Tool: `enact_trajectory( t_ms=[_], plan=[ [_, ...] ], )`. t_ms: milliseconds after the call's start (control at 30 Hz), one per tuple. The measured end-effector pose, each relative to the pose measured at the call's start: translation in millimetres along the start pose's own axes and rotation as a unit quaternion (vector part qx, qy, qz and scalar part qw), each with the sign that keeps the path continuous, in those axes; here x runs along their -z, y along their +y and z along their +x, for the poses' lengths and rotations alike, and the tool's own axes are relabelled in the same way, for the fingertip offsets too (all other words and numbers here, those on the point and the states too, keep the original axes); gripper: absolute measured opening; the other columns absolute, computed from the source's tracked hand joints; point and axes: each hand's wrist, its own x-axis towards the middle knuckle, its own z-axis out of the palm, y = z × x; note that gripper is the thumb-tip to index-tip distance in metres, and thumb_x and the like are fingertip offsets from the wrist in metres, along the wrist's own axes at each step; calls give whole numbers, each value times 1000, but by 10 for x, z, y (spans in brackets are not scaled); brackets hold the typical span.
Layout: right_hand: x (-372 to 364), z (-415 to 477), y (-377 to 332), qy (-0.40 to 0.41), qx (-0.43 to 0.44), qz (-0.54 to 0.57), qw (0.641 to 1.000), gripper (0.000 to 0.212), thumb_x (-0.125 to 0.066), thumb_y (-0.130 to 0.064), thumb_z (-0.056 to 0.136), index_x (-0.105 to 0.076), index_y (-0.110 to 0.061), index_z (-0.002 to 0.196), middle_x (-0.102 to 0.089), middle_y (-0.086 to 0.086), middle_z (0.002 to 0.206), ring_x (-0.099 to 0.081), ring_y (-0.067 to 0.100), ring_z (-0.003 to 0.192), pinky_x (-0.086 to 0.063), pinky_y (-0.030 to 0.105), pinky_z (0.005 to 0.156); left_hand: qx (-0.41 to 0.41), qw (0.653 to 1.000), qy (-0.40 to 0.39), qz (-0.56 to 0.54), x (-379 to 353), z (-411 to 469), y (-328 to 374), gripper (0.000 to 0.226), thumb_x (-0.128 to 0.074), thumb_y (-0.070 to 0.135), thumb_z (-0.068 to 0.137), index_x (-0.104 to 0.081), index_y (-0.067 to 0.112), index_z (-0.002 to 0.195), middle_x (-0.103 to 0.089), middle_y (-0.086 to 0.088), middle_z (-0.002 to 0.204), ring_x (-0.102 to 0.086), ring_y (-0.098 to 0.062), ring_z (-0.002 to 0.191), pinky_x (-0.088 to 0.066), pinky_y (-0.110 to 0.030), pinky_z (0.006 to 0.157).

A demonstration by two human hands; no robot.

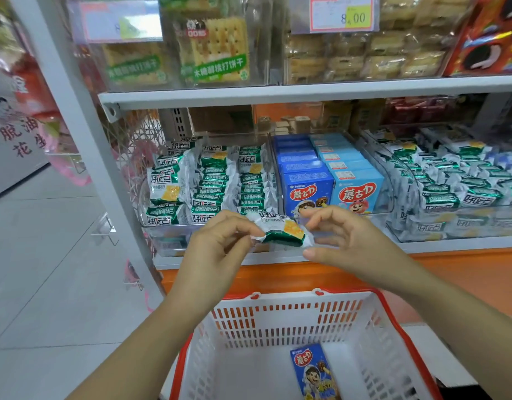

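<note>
Shopping run: I hold the green-and-white cracker packet crosswise before the shelf, left hand pinching its left end, right hand pinching its right; the basket waits below, toward me, equally near both hands.

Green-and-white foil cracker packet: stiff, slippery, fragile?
Probably light: left hand and right hand hold the green-and-white foil cracker packet by pinched ends. Glossy film looks slippery, its ends floppy. Crackers pictured on it would likely crack if squeezed.
</note>
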Motion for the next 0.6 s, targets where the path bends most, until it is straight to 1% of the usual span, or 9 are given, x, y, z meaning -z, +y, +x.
enact_trajectory(
  t_ms=[100,167,267,333,400,467,500,533,600],
  plan=[
    [-39,152,-130,-27,19,-96,995,33,-80,-29,72,-55,-36,93,-57,-19,125,-52,-5,116,-42,28,101,-53,998,13,13,46,17,42,36,-57,2,87,-65,37,86,-57,22,95,-60,-3,90,-54,-28,79],
    [-90,280,-226,-41,23,-103,994,34,-79,-25,73,-54,-33,94,-62,-14,116,-55,-4,112,-45,28,99,-68,997,21,6,98,30,56,32,-54,7,85,-64,37,87,-57,22,96,-60,-4,89,-54,-32,77],
    [-196,469,-383,-54,36,-118,991,32,-79,-22,73,-55,-31,91,-63,-10,109,-58,-3,102,-46,21,94,-65,997,40,10,235,79,25,33,-56,3,88,-64,35,87,-56,16,97,-61,-7,87,-54,-34,76],
    [-290,625,-458,-36,51,-154,986,30,-78,-22,75,-55,-30,91,-62,-10,108,-57,-6,96,-44,14,90,-51,997,61,24,354,136,-20,35,-57,-3,89,-65,31,87,-57,14,96,-60,-4,90,-52,-22,81],
    [-410,817,-491,7,68,-194,979,28,-78,-24,76,-54,-30,91,-59,-15,102,-52,-6,93,-40,8,79,-32,993,100,58,477,205,-81,32,-58,-1,90,-65,30,90,-59,15,96,-58,0,94,-45,-7,82],
    [-523,1064,-449,58,80,-238,966,30,-78,-28,75,-53,-32,91,-57,-9,104,-47,5,100,-36,18,74,4,986,148,76,600,274,-174,29,-58,4,92,-63,33,91,-61,11,99,-59,-1,93,-42,-4,80],
    [-574,1201,-405,74,81,-260,959,31,-78,-29,75,-53,-32,92,-56,-3,106,-45,9,99,-33,22,73,22,982,168,86,657,302,-233,28,-57,6,93,-63,33,93,-61,11,101,-58,-2,93,-42,-7,82],
    [-625,1339,-370,83,81,-277,954,30,-78,-30,75,-53,-32,93,-56,2,106,-45,11,93,-33,26,69,40,978,179,100,713,325,-291,25,-56,8,94,-64,31,98,-60,10,105,-57,-3,95,-42,-12,86],
    [-718,1611,-302,84,83,-310,943,28,-76,-29,78,-53,-32,93,-60,6,103,-48,15,82,-38,31,64,65,972,178,139,802,354,-417,22,-56,12,95,-66,22,112,-57,7,115,-49,-2,104,-37,-16,93]
  ],
)
